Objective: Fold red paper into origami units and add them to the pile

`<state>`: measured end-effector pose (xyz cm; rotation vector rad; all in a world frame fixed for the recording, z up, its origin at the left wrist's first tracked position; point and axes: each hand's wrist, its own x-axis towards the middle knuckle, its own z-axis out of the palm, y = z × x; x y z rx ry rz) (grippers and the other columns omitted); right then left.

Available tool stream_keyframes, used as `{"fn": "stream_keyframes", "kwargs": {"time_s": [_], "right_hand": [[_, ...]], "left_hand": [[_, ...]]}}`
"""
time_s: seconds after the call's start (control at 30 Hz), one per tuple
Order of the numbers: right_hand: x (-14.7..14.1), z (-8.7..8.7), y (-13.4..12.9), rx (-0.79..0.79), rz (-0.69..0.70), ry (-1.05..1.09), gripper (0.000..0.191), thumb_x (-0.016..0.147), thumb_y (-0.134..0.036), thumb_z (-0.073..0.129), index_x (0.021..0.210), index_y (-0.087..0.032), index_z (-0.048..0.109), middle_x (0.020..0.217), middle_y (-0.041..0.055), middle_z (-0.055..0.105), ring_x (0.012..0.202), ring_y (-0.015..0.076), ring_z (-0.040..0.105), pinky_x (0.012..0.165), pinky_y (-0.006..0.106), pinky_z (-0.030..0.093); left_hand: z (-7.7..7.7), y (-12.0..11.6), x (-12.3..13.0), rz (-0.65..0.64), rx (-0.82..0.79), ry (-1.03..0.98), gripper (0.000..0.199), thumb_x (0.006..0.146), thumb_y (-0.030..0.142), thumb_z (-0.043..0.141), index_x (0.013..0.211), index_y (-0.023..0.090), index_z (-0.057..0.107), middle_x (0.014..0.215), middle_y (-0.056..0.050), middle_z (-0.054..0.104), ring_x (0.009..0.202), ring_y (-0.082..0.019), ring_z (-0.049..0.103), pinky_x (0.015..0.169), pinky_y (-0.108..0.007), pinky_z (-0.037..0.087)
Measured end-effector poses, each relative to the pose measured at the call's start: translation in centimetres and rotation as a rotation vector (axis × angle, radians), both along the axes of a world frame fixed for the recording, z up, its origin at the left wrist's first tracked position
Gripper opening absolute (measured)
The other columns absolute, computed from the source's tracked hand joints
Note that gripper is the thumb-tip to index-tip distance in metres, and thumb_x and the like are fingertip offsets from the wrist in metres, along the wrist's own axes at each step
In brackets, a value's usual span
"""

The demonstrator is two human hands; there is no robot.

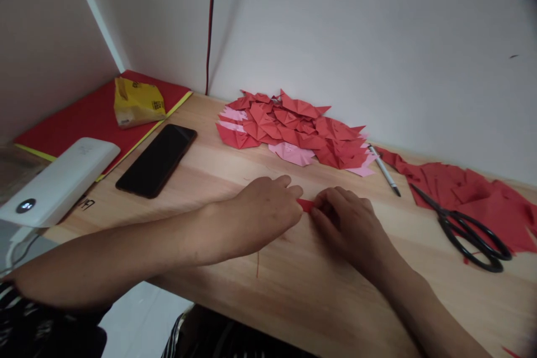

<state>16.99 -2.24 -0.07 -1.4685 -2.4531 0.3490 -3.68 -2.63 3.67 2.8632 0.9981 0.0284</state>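
Observation:
Between my two hands a small piece of red paper (306,205) shows, just above the wooden table (235,302). My left hand (262,212) is closed on its left end, the fingertips mostly hidden behind the knuckles. At the other end, the thumb and fingers of my right hand (346,221) pinch the paper. Most of the piece is covered, so its full shape cannot be made out. Beyond my hands lies a heap of folded red paper shapes (293,123), with some pink paper ones (291,153) among them.
To the right are black-handled scissors (470,232), red paper scraps (470,190) and a white pen (384,170). On the left lie a black phone (157,161), a white power bank (62,179) with a cable, and a yellow packet (139,103) on a red folder (75,117). A wall (377,39) stands behind.

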Motion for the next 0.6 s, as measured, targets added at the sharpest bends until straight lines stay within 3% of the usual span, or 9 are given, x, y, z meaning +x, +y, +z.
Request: {"fn": "stream_keyframes", "kwargs": {"time_s": [0.2,0.33,0.47,0.6], "right_hand": [[0.3,-0.1,-0.1,-0.008,0.038,0.056,0.008,0.086,-0.021,0.049,0.079,-0.021,0.051,0.082,0.0035,0.058,0.077,0.0198,0.052,0.069,0.033,0.033],[0.4,0.1,-0.4,0.023,0.04,0.082,0.01,0.089,-0.021,0.046,0.079,-0.021,0.05,0.079,0.0027,0.06,0.075,0.0196,0.052,0.07,0.033,0.034],[0.7,0.6,-0.7,-0.003,-0.01,0.117,0.009,0.089,-0.023,0.047,0.081,-0.023,0.051,0.073,0.0008,0.061,0.072,0.0188,0.054,0.069,0.032,0.037],[0.8,1.2,-0.8,-0.086,-0.053,0.141,0.007,0.087,-0.025,0.049,0.082,-0.023,0.053,0.073,-0.0003,0.063,0.066,0.0167,0.055,0.062,0.028,0.038]], "left_hand": [[-0.7,0.8,-0.1,0.039,0.033,-0.056,0.011,0.079,0.005,0.054,0.076,0.016,0.057,0.078,-0.004,0.058,0.078,-0.019,0.05,0.063,-0.03,0.039],[-1.3,1.7,-0.1,0.139,-0.011,-0.197,0.012,0.085,0.024,0.054,0.08,0.015,0.06,0.08,-0.004,0.061,0.08,-0.019,0.053,0.065,-0.029,0.04],[-1.3,2.1,0.0,0.154,-0.172,-0.339,0.012,0.084,0.021,0.054,0.082,0.015,0.064,0.083,-0.002,0.064,0.077,-0.015,0.055,0.066,-0.025,0.039],[-1.1,2.3,0.4,0.23,-0.43,-0.43,0.012,0.079,0.014,0.055,0.08,0.015,0.067,0.076,0.0,0.067,0.069,-0.011,0.056,0.062,-0.022,0.038]]}}
